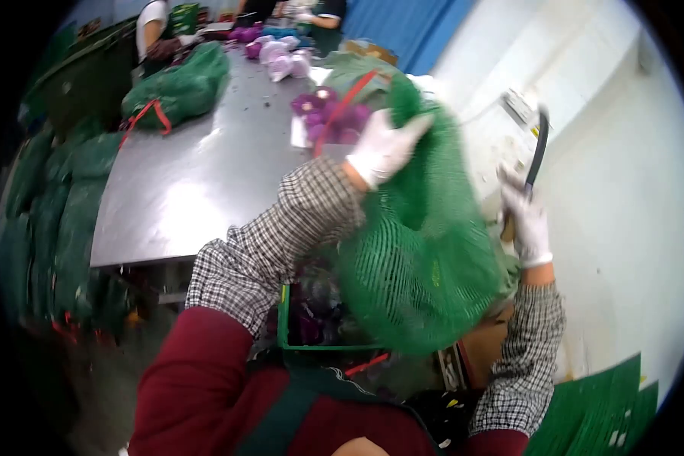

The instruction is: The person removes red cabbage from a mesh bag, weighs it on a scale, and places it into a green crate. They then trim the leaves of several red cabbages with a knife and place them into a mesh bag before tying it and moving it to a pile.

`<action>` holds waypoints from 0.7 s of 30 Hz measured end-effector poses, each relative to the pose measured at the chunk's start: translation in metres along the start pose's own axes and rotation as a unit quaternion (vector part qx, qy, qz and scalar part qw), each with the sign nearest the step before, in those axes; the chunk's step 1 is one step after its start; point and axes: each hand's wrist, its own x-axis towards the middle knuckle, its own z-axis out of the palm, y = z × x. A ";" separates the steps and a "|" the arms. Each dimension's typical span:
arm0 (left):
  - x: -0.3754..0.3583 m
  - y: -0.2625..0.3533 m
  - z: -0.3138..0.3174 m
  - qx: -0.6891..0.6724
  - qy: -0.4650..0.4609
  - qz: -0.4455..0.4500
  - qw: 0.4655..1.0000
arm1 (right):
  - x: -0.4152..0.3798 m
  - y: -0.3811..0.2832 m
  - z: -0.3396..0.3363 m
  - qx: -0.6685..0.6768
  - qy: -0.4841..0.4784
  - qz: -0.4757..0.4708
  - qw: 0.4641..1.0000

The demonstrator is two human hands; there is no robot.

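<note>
A large green mesh bag point(425, 266) hangs in front of me, blurred in places, with its upper part beside my left hand. My left hand point(390, 148), in a white glove, is closed on the bag's upper edge. On the right, my gloved right hand point(526, 224) is wrapped round the handle of a curved knife point(539, 148), its dark blade pointing up. A red strap point(345, 105) runs near the bag's top. Purple bundles point(330, 118) lie on the metal table point(175, 190) behind my left hand.
Another green bag point(182, 87) with a red tie lies on the table. Below the mesh bag stands a green crate point(283, 327) with purple items. Full green sacks point(61, 220) are stacked left. People point(327, 23) stand at the far end. A white wall point(608, 197) is right.
</note>
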 end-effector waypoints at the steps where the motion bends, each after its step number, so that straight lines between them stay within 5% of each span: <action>1: -0.005 0.027 0.017 0.023 0.004 0.006 1.000 | -0.007 0.015 0.001 -0.027 -0.032 0.029 0.999; 4: 0.012 0.035 0.033 0.233 0.043 0.114 0.965 | -0.042 0.051 0.017 -0.013 -0.098 0.053 0.994; 7: 0.032 0.037 0.055 0.122 0.230 0.063 0.963 | -0.066 0.074 0.034 0.044 -0.138 0.043 0.988; 16: -0.010 0.075 0.082 0.028 0.268 0.326 0.906 | -0.089 0.050 0.132 0.187 -0.274 -0.057 0.942; 19: -0.110 0.130 0.014 0.251 0.197 0.213 0.923 | -0.104 0.018 0.183 0.224 -0.358 -0.096 0.902; 21: -0.178 0.119 -0.020 0.440 0.222 0.136 0.860 | -0.117 -0.006 0.218 0.248 -0.413 -0.121 0.868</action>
